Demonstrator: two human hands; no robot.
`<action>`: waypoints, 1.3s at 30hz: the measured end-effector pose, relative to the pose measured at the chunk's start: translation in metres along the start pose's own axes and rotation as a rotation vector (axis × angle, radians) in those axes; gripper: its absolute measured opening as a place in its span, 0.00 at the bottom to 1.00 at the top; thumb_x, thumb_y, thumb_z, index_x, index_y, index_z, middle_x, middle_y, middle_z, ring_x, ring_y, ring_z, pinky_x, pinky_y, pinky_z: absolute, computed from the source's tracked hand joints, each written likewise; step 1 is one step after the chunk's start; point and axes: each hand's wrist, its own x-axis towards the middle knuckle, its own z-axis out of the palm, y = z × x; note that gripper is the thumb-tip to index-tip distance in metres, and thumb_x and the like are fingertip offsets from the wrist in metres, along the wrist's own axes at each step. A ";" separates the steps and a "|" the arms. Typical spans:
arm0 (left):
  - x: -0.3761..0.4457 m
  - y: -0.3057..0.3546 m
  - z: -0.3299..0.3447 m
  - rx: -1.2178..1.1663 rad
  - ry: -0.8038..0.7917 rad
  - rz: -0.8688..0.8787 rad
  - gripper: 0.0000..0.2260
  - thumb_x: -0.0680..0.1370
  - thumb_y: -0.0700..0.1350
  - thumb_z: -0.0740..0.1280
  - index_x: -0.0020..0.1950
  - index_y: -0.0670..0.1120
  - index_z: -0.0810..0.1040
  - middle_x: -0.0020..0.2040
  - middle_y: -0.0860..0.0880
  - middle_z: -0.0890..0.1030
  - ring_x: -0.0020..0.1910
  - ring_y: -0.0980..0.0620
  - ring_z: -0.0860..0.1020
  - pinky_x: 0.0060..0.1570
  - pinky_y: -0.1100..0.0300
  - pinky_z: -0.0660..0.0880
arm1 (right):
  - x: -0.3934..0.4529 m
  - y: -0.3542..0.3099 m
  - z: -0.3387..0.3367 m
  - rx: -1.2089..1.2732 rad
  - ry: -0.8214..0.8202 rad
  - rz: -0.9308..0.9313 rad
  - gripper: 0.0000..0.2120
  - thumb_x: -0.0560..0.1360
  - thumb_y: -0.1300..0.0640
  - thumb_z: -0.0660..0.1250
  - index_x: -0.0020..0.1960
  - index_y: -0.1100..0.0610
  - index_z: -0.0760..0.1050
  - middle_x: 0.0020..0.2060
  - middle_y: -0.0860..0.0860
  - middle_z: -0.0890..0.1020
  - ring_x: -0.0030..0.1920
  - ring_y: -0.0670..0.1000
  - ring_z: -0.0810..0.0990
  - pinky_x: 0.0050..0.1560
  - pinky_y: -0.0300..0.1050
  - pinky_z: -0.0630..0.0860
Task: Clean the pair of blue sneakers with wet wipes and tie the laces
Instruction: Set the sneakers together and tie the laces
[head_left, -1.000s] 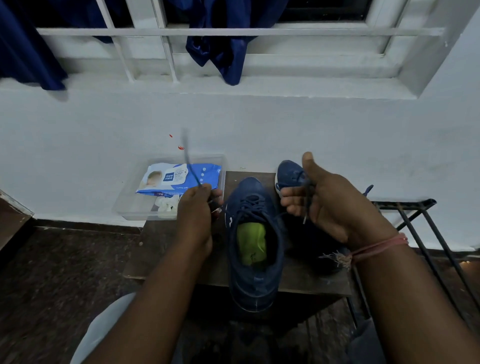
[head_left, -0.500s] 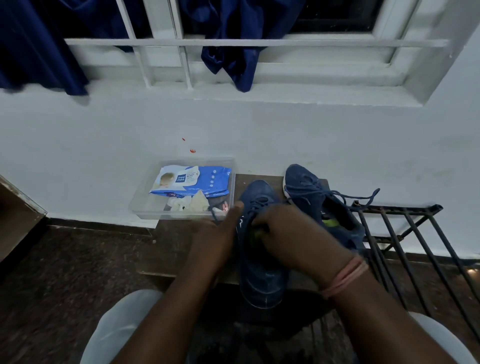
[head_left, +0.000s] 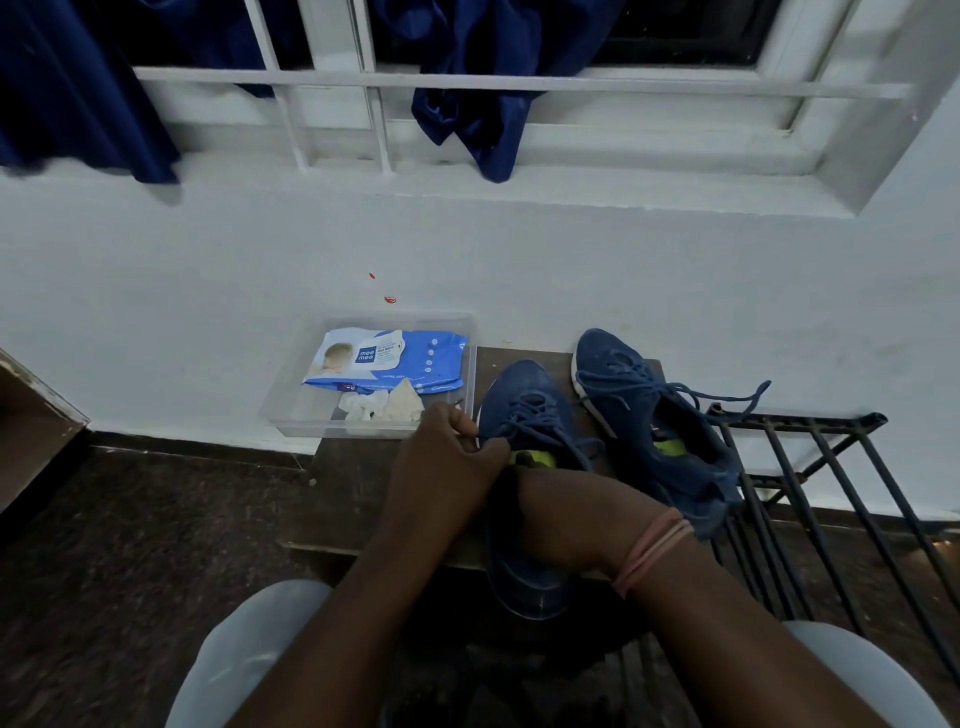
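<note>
Both hands at the laces of the near sneaker (head_left: 524, 410) on a low dark stool (head_left: 358, 499).

Near sneaker sat toe-far at stool centre, heel over the near edge. L hand (head_left: 447, 462) had fingers pinched shut on a lace (head_left: 545, 421) at its tongue; R hand (head_left: 566, 514) lay curled over the opening, fingers hidden, so can't tell its grip. 2nd sneaker (head_left: 649, 415) just right, tilted, laces loose. Far left: clear tray (head_left: 291, 415) w/ wipes pack (head_left: 384, 358) & used wipes (head_left: 384, 408). Metal rack (head_left: 810, 467) at right, by the wall.
</note>
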 end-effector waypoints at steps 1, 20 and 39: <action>0.000 -0.001 0.001 0.006 -0.006 0.007 0.10 0.72 0.50 0.73 0.46 0.50 0.73 0.36 0.53 0.81 0.36 0.54 0.79 0.37 0.58 0.73 | 0.004 0.000 -0.002 -0.012 -0.025 0.008 0.19 0.82 0.55 0.62 0.70 0.62 0.72 0.64 0.60 0.77 0.62 0.59 0.77 0.63 0.49 0.71; 0.008 -0.005 0.008 -0.038 -0.062 -0.043 0.07 0.74 0.53 0.70 0.46 0.50 0.77 0.38 0.52 0.82 0.39 0.52 0.81 0.41 0.55 0.77 | -0.002 -0.005 0.002 -0.034 0.189 0.184 0.16 0.82 0.57 0.61 0.67 0.60 0.75 0.72 0.64 0.66 0.61 0.59 0.77 0.66 0.53 0.74; 0.006 0.001 0.006 -0.114 -0.180 -0.036 0.10 0.77 0.44 0.69 0.55 0.50 0.72 0.41 0.49 0.83 0.29 0.50 0.84 0.37 0.50 0.84 | -0.021 0.056 -0.021 0.753 0.780 -0.024 0.10 0.72 0.62 0.76 0.47 0.51 0.79 0.38 0.49 0.83 0.38 0.48 0.82 0.39 0.43 0.81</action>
